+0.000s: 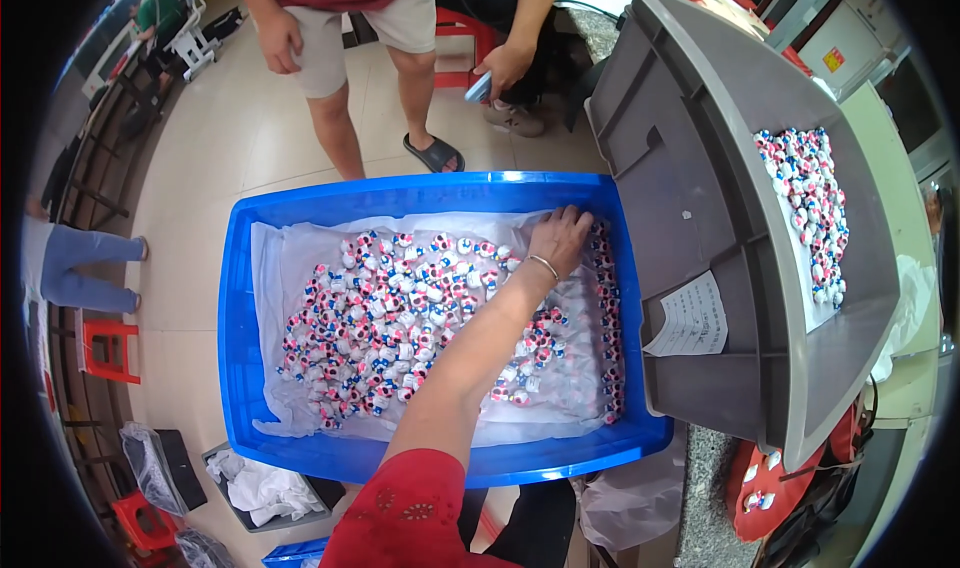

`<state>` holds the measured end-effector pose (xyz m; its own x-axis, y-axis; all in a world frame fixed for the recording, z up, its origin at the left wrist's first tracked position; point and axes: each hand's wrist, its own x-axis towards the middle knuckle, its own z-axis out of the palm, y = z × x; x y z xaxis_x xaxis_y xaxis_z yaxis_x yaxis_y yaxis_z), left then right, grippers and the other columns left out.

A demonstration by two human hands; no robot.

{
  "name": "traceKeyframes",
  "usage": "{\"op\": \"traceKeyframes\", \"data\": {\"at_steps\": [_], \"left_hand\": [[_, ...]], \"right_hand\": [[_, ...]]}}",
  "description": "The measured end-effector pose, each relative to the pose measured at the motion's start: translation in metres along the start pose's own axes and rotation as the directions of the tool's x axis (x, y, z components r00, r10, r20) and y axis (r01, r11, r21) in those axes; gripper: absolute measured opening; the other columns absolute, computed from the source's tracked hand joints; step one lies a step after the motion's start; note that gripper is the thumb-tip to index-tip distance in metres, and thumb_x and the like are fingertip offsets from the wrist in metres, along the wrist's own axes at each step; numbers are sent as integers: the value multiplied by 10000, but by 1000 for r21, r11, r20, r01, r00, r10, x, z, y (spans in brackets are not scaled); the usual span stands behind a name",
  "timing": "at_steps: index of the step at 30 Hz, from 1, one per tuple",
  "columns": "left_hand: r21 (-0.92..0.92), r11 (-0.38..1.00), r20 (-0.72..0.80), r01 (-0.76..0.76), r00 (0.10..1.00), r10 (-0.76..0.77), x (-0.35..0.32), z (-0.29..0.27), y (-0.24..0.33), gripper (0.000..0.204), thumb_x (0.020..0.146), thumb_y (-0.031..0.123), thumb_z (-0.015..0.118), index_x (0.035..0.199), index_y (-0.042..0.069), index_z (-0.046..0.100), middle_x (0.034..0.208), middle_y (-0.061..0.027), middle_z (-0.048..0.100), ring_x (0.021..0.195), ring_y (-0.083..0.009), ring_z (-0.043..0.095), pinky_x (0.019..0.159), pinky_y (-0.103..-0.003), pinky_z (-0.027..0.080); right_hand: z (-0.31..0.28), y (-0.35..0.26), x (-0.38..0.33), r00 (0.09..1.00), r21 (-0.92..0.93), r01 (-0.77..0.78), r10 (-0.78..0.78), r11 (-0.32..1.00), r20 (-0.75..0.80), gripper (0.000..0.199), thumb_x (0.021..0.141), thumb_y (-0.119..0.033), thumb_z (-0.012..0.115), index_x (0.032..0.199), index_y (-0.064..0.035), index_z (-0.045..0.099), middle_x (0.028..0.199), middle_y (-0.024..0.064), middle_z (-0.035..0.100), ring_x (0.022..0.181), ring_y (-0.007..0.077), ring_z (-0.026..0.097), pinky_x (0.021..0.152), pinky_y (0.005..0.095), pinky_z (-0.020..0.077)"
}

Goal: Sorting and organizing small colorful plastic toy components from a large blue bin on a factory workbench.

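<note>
My left hand (560, 238), with a bracelet at the wrist, reaches across a blue plastic bin (229, 338) to its far right corner. Its fingers bend down, closed at the bin's wall, with the tips hidden. Whatever they hold cannot be made out. Beside the hand, a packed strip of small figures (610, 338) runs along the right wall. Many loose small figures (370, 328) in white, pink and blue lie heaped on a white sheet (285, 253) lining the bin. My forearm covers part of the heap. My right hand is not in view.
A large grey bin (720, 208) stands tilted at the right, with more figures (815, 208) and a paper label (690, 318). Beyond the blue bin stand two people, one hand holding a phone (480, 88). At lower left are red stools (110, 350) and a tray of white sheets (265, 488).
</note>
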<state>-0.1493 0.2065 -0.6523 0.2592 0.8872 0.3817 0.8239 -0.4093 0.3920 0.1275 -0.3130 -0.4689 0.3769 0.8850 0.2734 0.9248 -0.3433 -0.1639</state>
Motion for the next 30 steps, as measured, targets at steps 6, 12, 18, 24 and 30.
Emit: {"op": "traceKeyframes", "data": {"at_steps": [6, 12, 18, 24, 30], "left_hand": [[85, 992, 53, -91, 995, 87, -4, 16, -24, 240, 756, 61, 573, 992, 96, 552, 1046, -98, 532, 902, -249, 615, 705, -360, 534], [-36, 999, 71, -7, 997, 10, -10, 12, -18, 195, 728, 16, 560, 910, 76, 597, 1050, -91, 549, 904, -261, 622, 720, -370, 532], [-31, 999, 11, 23, 1000, -23, -18, 17, -22, 192, 721, 29, 577, 903, 85, 595, 1037, -98, 552, 865, -283, 623, 734, -386, 524], [-393, 919, 31, 41, 999, -31, -25, -32, -3, 74, 721, 37, 579, 783, 74, 590, 880, -111, 590, 830, -346, 586, 702, -413, 494], [-116, 986, 504, -120, 848, 163, -72, -82, 2, 149, 707, 89, 627, 852, 102, 656, 910, -91, 606, 995, -286, 555, 847, -399, 455]], "right_hand": [[-1, -8, 12, 1000, 16, -10, 9, 1000, 27, 234, 885, -162, 605, 737, 19, 598, 731, 235, 560, 688, 407, 501, 675, 475, 418], [-11, -17, 14, 998, 13, -40, 40, 999, 43, 234, 894, -172, 591, 764, 22, 600, 753, 245, 563, 715, 414, 506, 700, 475, 419], [-7, -6, -2, 994, 23, -59, 57, 998, 90, 238, 902, -182, 578, 790, 26, 601, 774, 254, 565, 742, 422, 512, 726, 476, 421], [-18, -2, -1, 982, 10, -128, 126, 992, 141, 244, 911, -193, 564, 816, 29, 602, 796, 264, 568, 769, 429, 518, 751, 477, 423], [-32, -13, 9, 991, 110, -30, 15, 994, 135, 293, 921, -154, 541, 688, 18, 497, 646, 219, 446, 640, 393, 441, 604, 467, 347]]}}
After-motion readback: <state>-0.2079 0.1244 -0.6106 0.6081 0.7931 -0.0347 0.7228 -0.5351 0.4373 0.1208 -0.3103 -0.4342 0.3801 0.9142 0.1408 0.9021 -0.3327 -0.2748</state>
